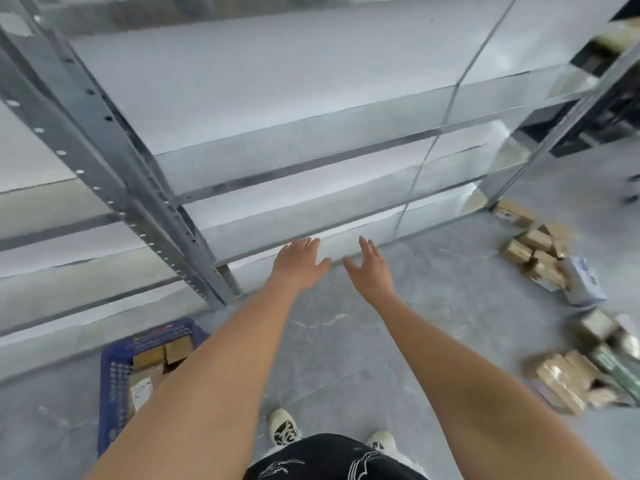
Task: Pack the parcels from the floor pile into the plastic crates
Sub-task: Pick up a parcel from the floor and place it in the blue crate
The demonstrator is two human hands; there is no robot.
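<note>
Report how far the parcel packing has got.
Done: the blue crate at lower left already holds several brown parcels. In hand: nothing; the left hand and right hand reach forward open and empty. Left: the floor pile at right still has many parcels.

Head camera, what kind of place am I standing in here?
Probably a warehouse or stockroom: tall metal shelving on a grey floor, a pile of taped cardboard parcels at right, and a blue plastic crate with boxes inside at left.
</note>
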